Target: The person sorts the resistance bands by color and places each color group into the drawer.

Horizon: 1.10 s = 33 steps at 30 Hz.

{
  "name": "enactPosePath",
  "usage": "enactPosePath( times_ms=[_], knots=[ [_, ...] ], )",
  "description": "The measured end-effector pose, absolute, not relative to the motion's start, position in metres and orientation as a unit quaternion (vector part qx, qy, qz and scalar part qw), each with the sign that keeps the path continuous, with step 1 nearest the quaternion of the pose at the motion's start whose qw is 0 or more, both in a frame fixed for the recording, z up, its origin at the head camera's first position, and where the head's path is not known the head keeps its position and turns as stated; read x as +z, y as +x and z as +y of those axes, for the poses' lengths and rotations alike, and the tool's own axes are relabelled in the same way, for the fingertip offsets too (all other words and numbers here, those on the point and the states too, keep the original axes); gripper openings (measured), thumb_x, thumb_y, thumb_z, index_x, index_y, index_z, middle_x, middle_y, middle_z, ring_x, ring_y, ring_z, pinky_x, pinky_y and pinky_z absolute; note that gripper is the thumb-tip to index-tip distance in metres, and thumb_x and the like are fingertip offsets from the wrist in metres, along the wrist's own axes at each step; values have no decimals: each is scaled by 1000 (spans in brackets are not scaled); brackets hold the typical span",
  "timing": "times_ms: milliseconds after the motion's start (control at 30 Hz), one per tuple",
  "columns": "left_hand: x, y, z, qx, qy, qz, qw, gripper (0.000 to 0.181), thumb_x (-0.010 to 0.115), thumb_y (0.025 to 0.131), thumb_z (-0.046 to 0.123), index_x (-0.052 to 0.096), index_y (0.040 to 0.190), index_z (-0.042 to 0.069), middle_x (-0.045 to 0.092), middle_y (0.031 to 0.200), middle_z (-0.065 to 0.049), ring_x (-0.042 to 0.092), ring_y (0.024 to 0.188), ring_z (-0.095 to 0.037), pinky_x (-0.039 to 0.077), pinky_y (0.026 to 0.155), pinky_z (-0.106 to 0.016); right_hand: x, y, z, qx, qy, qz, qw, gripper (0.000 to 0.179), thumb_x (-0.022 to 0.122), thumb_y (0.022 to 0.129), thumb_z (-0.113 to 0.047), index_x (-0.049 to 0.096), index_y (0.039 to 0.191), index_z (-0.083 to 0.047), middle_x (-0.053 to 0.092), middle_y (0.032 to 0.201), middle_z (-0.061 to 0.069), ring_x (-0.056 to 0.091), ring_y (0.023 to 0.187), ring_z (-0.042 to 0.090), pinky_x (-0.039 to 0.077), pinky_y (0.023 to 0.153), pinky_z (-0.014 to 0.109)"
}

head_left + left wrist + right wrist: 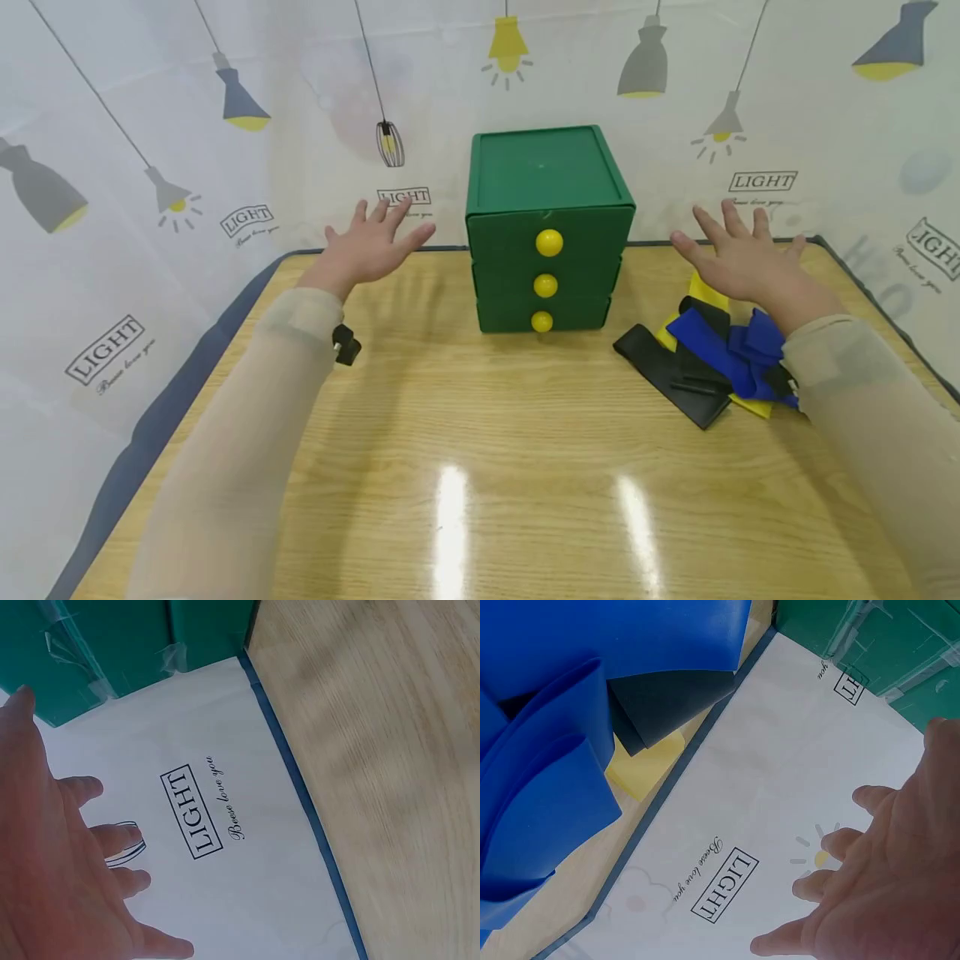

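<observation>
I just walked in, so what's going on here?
A person's left hand and right hand hover, fingers spread and empty, over a pale wood-grained table. Between them stands a green three-drawer cabinet with round yellow knobs, its drawers shut. Near the right hand lies a heap of flat blue, black and yellow strips.

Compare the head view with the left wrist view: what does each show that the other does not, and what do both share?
Only the head view shows the right hand, the pile of blue, black and yellow strips and the three yellow knobs.

Only the left wrist view shows what looks like clear tape on the side of the green box.

Both share the left hand, the green box, the wooden table and the backdrop printed with "LIGHT".
</observation>
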<state>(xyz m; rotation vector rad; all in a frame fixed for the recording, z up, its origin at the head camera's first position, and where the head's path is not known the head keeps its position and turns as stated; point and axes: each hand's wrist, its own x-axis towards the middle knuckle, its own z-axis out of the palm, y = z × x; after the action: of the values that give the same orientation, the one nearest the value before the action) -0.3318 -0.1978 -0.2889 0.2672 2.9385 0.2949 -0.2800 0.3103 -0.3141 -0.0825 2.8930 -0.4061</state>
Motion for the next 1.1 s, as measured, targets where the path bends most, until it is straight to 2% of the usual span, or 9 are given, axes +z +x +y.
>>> enactPosePath(
  times_ms=[200,367,567,633,700,800,967,1100],
  knots=[
    [-283,-330,-194,105,98,986,86,101,11,91,96,-5,172,38,-6,182,-8,-14,167,-40,-8,121,-85,-311,-278,310,-131,-29,985,105,99,6,97,-87,-17,170,-24,-36,169,19,-39,149,58,-23,100,94],
    [-272,-329,-188,121,123,980,100,93,17,97,89,-2,172,37,1,182,-6,-8,168,-41,-2,123,-83,-302,-274,305,-122,-32,988,90,99,8,97,-88,-14,170,-25,-32,171,19,-34,151,59,-21,102,94],
    [-255,-329,-181,167,173,965,107,89,23,104,80,-3,173,31,11,181,-6,12,168,-36,12,134,-65,-286,-267,293,-125,-47,987,86,99,8,98,-86,-11,171,-23,-30,172,20,-33,153,57,-23,103,92],
    [-251,-328,-177,182,177,961,110,88,24,103,81,-4,172,34,14,181,-7,17,167,-36,14,135,-61,-281,-264,289,-126,-51,987,83,98,8,99,-86,-11,171,-24,-29,173,19,-32,154,57,-23,104,92],
    [-247,-327,-174,191,175,960,109,87,23,102,82,-5,171,38,17,180,-9,20,166,-37,16,134,-62,-277,-261,284,-127,-57,987,76,97,8,99,-85,-11,172,-24,-28,174,18,-31,155,57,-22,104,92],
    [-241,-324,-168,203,181,957,104,85,24,102,83,-5,171,43,17,180,-9,23,165,-38,17,134,-62,-268,-255,276,-130,-65,987,64,96,9,100,-84,-9,172,-24,-26,175,17,-29,156,57,-21,106,92],
    [-233,-320,-157,208,195,954,90,83,24,103,81,-5,171,43,15,181,-3,27,164,-36,19,134,-60,-254,-245,262,-139,-83,985,51,93,10,102,-81,-7,173,-24,-25,176,16,-25,158,56,-17,109,92],
    [-228,-319,-150,209,190,955,90,84,25,102,82,-5,170,44,14,181,-1,26,165,-34,20,134,-60,-241,-236,250,-154,-100,983,29,90,13,105,-77,-4,173,-22,-15,178,20,-13,162,54,-12,112,91]
  ],
)
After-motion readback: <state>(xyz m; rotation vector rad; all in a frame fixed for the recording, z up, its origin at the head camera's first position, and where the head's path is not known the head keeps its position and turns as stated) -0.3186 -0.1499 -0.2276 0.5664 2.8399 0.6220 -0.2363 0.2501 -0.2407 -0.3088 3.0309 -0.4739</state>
